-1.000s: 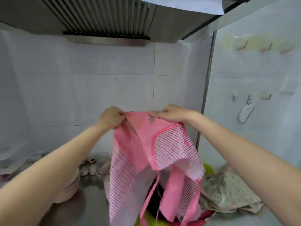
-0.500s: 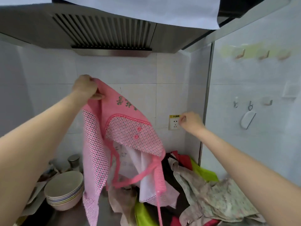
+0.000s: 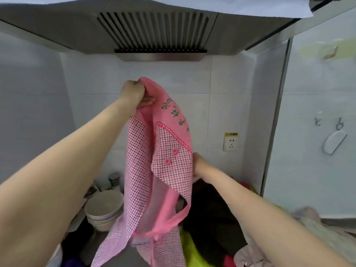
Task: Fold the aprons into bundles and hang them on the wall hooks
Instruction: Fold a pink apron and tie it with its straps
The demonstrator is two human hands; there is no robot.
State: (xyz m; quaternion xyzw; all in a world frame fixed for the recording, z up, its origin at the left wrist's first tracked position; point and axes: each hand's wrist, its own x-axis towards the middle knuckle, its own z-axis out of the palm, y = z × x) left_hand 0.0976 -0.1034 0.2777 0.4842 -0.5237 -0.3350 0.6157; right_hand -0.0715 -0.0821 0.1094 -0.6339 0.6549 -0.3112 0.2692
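Note:
A pink apron (image 3: 169, 151) with checked panels, green lettering and two pink buttons hangs in front of the tiled back wall. My left hand (image 3: 134, 93) grips its top corner high up. My right hand (image 3: 199, 163) is lower, at the apron's right edge behind the checked flap; its fingers are hidden by the cloth. The apron's straps dangle down over the counter. Wall hooks (image 3: 340, 124) are on the right wall, with another hook (image 3: 331, 53) higher up.
A range hood (image 3: 154, 31) juts out overhead. Stacked bowls (image 3: 105, 211) sit on the counter at lower left. A heap of other aprons, black (image 3: 212, 212), lime green (image 3: 189, 253) and floral (image 3: 256, 255), lies at lower right. A wall socket (image 3: 230, 142) is behind.
My right hand left the wall socket area and came down left to the apron's right edge. My left hand moved right with the apron, and the camera tilted up slightly.

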